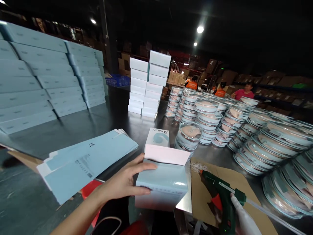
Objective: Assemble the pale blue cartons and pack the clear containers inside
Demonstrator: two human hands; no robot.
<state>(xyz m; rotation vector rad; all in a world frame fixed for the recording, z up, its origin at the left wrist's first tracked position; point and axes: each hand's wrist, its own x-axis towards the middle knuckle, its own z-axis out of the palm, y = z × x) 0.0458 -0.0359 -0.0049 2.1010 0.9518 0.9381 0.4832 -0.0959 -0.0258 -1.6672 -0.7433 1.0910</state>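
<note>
My left hand (129, 181) grips the left end of a light blue cardboard box (162, 176), with fingers on its upper side and thumb on the near face. A pale flap (168, 154) stands up at the far edge of the box. My right hand (244, 213), partly out of view and whitish, is closed around the handle of a green hot glue gun (220, 187). The nozzle of the gun points left, over a brown cardboard sheet (200, 195), and a clear glue stick (271, 213) runs out of its back. Just beyond the box stands a white-and-blue printed carton (157, 137).
Flat blue box blanks (90, 160) lie at left on the metal table (117, 114). Stacked finished boxes (46, 75) rise at far left, and a white box stack (149, 85) stands centrally. Many round clear containers (276, 137) fill the right. Several people (245, 93) are behind.
</note>
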